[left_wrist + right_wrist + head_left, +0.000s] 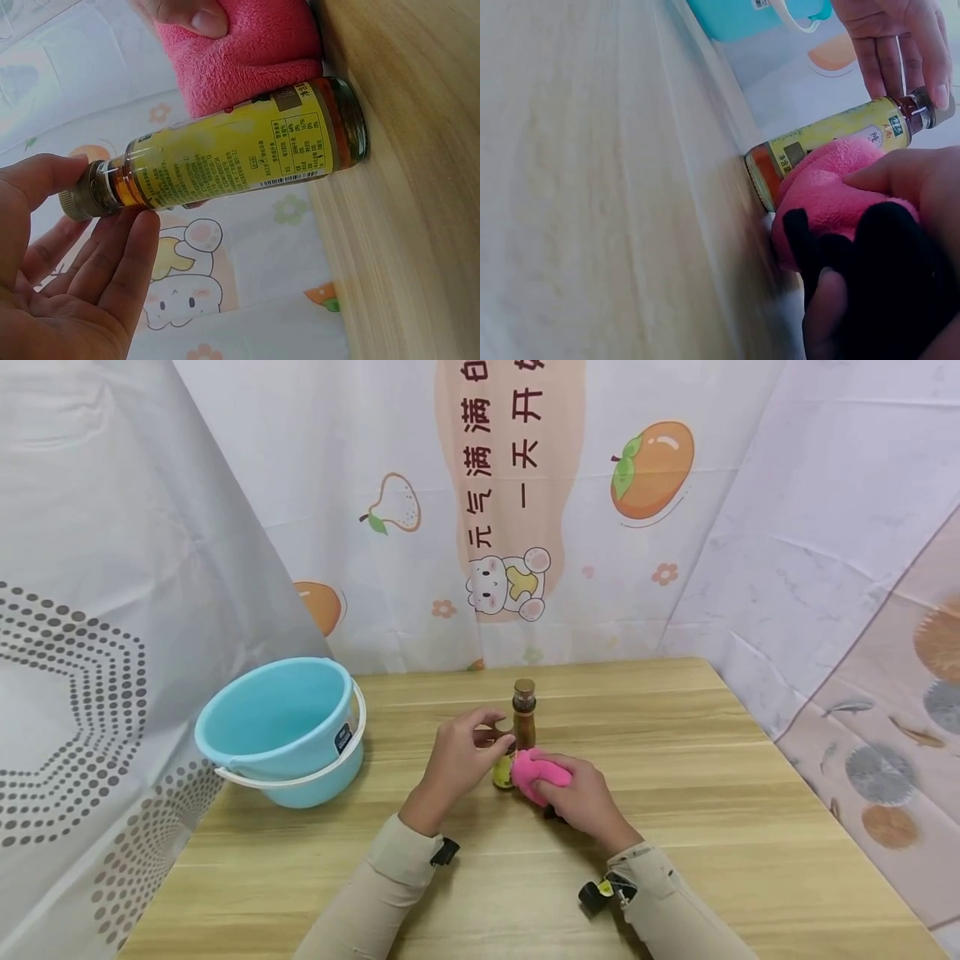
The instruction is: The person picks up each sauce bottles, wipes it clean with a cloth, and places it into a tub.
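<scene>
A small glass bottle with a yellow label (225,154) and a dark screw cap stands upright on the table. My left hand (463,760) holds it by the cap and neck, thumb on one side and fingers on the other. My right hand (588,797) grips a bunched pink fluffy cloth (829,187), which lies against the side of the bottle near its base. Something black (885,262) shows below the cloth, by the right fingers. Just behind the labelled bottle rises a taller brown bottle (525,722) with a brown cap, its lower part hidden by the cloth.
On the left of the wooden table (675,760) stands a light blue bucket (311,789) with its white handle hanging at the front. A printed curtain (375,427) hangs along the table's back edge, and further cloths hang at both sides.
</scene>
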A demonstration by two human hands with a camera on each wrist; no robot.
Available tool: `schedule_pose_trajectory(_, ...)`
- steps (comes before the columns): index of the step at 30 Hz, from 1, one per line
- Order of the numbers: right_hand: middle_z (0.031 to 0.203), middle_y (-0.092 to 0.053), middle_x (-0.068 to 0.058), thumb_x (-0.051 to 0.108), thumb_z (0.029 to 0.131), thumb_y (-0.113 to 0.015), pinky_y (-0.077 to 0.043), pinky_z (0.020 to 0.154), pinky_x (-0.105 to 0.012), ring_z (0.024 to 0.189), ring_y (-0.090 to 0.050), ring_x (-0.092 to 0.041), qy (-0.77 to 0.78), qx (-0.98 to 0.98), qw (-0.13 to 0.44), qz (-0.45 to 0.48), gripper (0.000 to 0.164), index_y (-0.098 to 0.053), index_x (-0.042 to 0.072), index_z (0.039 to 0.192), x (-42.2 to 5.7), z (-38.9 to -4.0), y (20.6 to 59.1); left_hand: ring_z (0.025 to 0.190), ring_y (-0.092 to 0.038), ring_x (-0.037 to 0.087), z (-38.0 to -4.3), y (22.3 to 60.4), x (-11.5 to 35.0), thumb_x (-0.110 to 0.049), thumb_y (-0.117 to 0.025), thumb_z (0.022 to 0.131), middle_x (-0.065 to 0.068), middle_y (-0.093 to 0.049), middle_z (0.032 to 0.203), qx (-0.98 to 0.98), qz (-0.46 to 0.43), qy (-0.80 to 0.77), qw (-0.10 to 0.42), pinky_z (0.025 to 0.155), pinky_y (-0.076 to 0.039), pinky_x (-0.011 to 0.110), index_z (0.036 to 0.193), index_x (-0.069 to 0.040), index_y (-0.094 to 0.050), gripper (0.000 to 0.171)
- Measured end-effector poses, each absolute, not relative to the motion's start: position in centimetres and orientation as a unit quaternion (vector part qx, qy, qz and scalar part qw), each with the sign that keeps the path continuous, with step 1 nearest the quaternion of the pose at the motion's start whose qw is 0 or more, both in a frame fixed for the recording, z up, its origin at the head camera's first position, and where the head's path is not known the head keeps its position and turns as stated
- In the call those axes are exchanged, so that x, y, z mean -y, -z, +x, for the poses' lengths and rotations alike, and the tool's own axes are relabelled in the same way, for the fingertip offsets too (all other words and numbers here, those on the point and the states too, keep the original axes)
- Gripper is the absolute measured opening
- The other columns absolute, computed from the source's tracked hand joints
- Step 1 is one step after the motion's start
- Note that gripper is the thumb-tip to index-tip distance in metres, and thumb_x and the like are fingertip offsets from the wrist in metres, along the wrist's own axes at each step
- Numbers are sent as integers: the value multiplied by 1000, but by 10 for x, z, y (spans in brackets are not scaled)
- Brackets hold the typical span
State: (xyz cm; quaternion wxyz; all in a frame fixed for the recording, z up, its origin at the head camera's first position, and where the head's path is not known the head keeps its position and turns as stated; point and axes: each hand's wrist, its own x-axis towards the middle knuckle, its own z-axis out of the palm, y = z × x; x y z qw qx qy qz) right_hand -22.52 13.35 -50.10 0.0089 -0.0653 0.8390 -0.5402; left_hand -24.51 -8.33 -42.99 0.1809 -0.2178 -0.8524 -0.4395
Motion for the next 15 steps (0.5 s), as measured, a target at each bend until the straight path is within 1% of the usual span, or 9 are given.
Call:
schedule_pose_trajectory(3,98,-74,-5,19,87,-80,-57,51,-32,58,-64,-17,550,-833,6,-55,42,-74,33,126,-133,-225,500,84,-78,19,-246,430,83,-17,-82,91,12,-75,107,851,-221,441,179,73,-63,20,115,-6,-73,28)
schedule_pose_trajectory(7,97,-73,-7,18,88,-79,-56,50,-32,56,-62,-18,567,-822,0,-51,42,-74,33,126,-131,-225,500,84,-79,19,-246,431,83,-17,-82,90,10,-75,105,849,-220,443,183,73,-62,19,114,-6,-73,28)
schedule_pose_trajectory(11,106,-74,-8,19,89,-80,-56,50,-32,57,-61,-18,586,-808,-5,-54,43,-73,34,128,-131,-225,500,85,-79,19,-247,431,83,-18,-82,91,12,-75,105,848,-223,446,179,73,-62,19,113,-7,-73,27)
schedule_pose_trajectory(15,114,-73,-6,19,90,-80,-57,51,-33,59,-61,-19,608,-791,-18,-68,43,-72,37,129,-133,-225,500,85,-79,19,-247,431,83,-18,-82,91,13,-75,105,845,-227,452,174,72,-62,18,114,-4,-72,28)
